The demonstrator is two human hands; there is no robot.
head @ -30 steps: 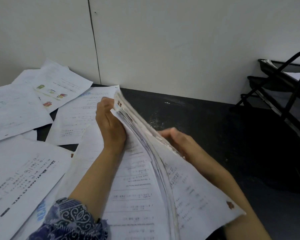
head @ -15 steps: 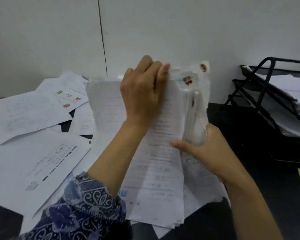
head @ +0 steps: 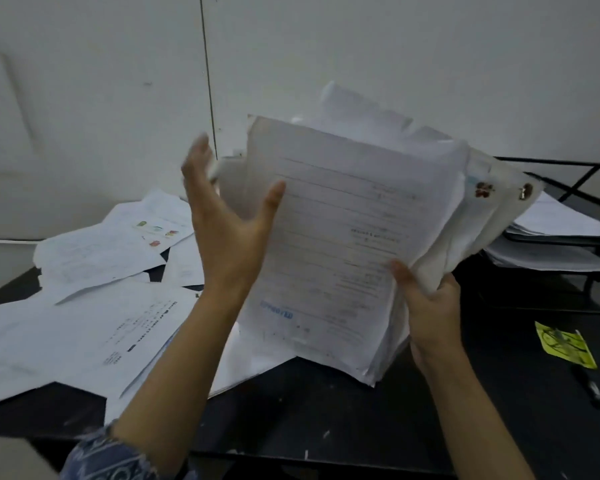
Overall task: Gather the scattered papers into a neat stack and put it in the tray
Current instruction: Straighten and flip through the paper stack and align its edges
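Note:
A thick, uneven stack of papers [head: 347, 230] stands tilted above the dark table, its upper sheets fanning out to the right. My right hand [head: 426, 303] grips the stack's lower right edge, thumb on the front sheet. My left hand [head: 229, 230] is spread open against the stack's left edge, its thumb resting on the front sheet. Loose printed sheets [head: 84, 313] lie scattered over the left side of the table. The black wire tray [head: 593, 174] stands at the right, partly hidden behind the stack, with papers lying in its tiers.
A yellow sticky note [head: 565, 342] lies on the black table [head: 326, 420] at the right, with a dark pen [head: 593, 389] just below it. A white wall runs close behind the table. A patterned blue sleeve covers my left forearm.
The stack has risen from lying folded on the table to standing tilted in the air, nearer the tray. My left hand has let go of the top edge and spread open beside it.

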